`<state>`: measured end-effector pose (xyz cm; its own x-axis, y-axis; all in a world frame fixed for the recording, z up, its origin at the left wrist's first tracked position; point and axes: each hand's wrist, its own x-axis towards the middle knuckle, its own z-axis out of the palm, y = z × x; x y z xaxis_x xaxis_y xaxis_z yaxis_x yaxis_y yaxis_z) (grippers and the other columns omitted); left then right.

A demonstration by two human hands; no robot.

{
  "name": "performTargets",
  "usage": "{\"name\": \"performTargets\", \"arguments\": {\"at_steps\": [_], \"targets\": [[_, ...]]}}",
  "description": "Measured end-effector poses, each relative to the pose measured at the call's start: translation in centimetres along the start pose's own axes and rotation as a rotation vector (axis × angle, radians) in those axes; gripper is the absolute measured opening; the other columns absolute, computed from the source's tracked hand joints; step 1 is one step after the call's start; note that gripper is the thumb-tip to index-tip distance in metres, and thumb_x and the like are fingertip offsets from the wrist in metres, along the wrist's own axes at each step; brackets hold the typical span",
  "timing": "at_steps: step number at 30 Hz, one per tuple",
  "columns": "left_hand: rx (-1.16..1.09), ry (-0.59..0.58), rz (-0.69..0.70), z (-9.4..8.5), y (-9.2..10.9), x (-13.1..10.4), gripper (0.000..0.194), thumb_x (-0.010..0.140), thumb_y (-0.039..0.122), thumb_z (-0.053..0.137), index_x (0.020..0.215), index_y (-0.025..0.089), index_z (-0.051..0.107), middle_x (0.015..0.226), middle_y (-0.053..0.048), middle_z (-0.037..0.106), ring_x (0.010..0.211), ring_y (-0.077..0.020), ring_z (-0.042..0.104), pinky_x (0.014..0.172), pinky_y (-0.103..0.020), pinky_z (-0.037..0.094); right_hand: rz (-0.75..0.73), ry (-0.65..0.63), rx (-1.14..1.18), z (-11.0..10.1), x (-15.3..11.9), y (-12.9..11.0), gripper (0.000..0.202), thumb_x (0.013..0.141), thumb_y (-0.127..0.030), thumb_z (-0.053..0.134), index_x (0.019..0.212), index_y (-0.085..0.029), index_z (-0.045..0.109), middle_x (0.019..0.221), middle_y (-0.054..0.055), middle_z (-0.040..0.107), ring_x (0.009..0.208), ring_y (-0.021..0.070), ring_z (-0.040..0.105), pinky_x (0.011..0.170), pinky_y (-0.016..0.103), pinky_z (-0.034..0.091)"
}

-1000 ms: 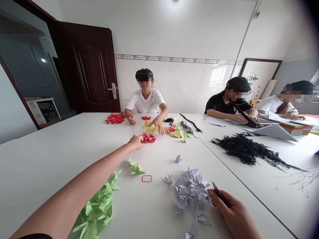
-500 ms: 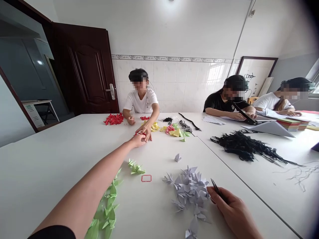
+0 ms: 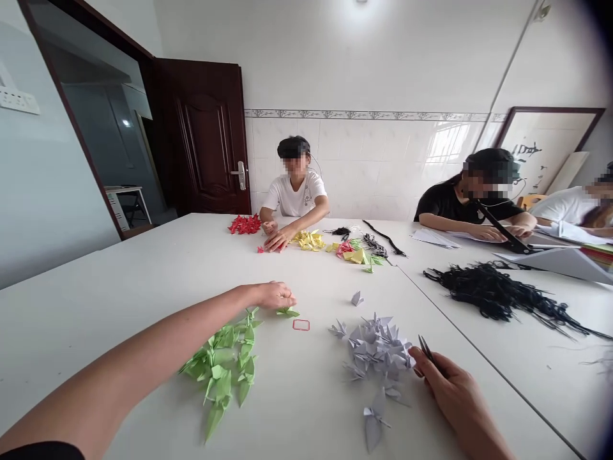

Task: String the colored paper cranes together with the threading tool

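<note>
My left hand (image 3: 278, 295), withdrawn from the co-worker's hand (image 3: 280, 238), curls at green folded paper (image 3: 288, 312), whether pinching I cannot tell; my right hand (image 3: 453, 378) still grasps tweezers (image 3: 426, 349).

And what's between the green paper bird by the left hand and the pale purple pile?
In the head view, a small red-edged mark on the table lies between that green bird and the pile.
</note>
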<state>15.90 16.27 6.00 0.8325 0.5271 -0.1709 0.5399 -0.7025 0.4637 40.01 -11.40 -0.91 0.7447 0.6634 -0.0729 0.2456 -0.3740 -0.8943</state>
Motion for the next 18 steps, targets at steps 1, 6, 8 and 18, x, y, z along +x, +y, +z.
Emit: {"name": "performTargets", "arguments": {"at_steps": [1,6,8,18], "targets": [[-0.014,-0.010,0.010,0.2,0.4,-1.0,0.036,0.070,0.056,0.056,0.078,0.023,0.068,0.096,0.000,0.067,0.094,-0.0190,0.057,0.087,-0.025,0.042,-0.008,-0.006,-0.008,0.0,0.0,-0.1,0.049,0.067,-0.063,0.056,0.072,-0.015,0.064,0.063,0.002,0.061,0.053,0.0132,0.048,0.047,0.022,0.037],[-0.097,0.153,-0.022,-1.0,-0.2,-7.2,0.050,0.074,0.064,0.045,0.091,0.023,0.067,0.101,-0.002,0.066,0.093,-0.0190,0.059,0.088,-0.025,0.042,-0.018,0.021,0.021,-0.3,0.3,0.5,0.050,0.064,-0.062,0.058,0.080,-0.015,0.066,0.072,0.005,0.066,0.054,0.0160,0.054,0.048,0.024,0.040],[-0.130,0.301,-0.083,-1.5,-1.6,-10.6,0.057,0.076,0.066,0.039,0.103,0.022,0.063,0.115,-0.004,0.060,0.107,-0.0207,0.053,0.097,-0.026,0.036,-0.021,0.075,0.015,-0.4,0.5,0.9,0.050,0.063,-0.061,0.059,0.081,-0.015,0.067,0.072,0.005,0.067,0.054,0.0173,0.056,0.048,0.025,0.041],[-0.331,0.598,-0.248,4.2,-5.6,-18.8,0.070,0.084,0.063,0.018,0.133,0.017,0.037,0.141,-0.007,0.037,0.130,-0.0205,0.033,0.106,-0.032,0.029,-0.084,0.097,-0.058,-0.3,0.3,0.6,0.049,0.059,-0.058,0.060,0.081,-0.015,0.068,0.061,0.004,0.065,0.054,0.0205,0.057,0.047,0.027,0.040]]}}
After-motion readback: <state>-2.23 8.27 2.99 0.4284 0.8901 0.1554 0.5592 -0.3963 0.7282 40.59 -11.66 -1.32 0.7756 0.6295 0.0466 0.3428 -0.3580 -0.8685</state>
